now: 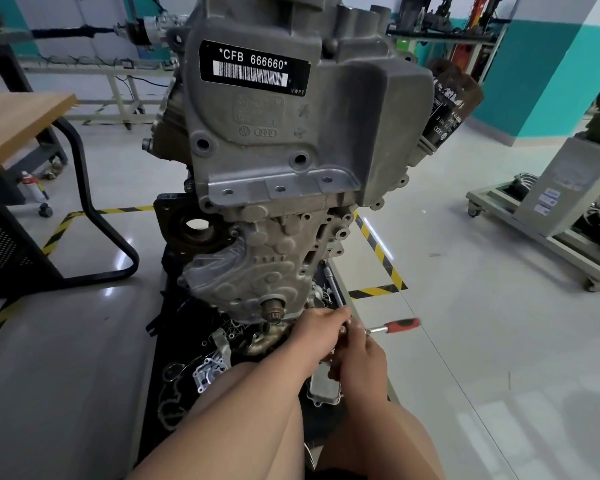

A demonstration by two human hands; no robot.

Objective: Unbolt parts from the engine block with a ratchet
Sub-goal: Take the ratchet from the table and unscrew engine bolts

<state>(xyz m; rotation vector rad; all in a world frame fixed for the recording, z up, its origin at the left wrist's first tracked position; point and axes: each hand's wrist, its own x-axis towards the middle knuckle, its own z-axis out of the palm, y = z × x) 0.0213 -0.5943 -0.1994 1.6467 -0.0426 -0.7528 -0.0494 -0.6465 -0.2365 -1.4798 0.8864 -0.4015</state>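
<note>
a: where's the ratchet [395, 325] right now?

b: low on the right side of the engine block [291, 140], close to the floor [482, 323]. its red handle sticks out free to the right, and only the head end is in the hands.

a: so who's holding what?

b: the right grip [362, 362] is closed round the chrome shank just behind the head. the left grip [321, 327] is curled at the lower end of a thin extension bar [334, 285] that runs up along the block's edge. the fingertips themselves are hidden, so i can't say exactly how they pinch.

a: why hold it at the head and not at the handle?

b: my guess is they're seating or steadying the drive. one hand keeps the bar lined up on a fastener tucked beside the casting while the other keeps the head square. the bar's top end is too small to tell whether it sits on a bolt.

a: and the block standing upright?

b: it stands on end on a black mat [167, 327], which leaves the side bolts open to reach. a loose housing [210, 372] and a flat cover [324, 389] lie on the mat near the knees, within easy reach.
</note>
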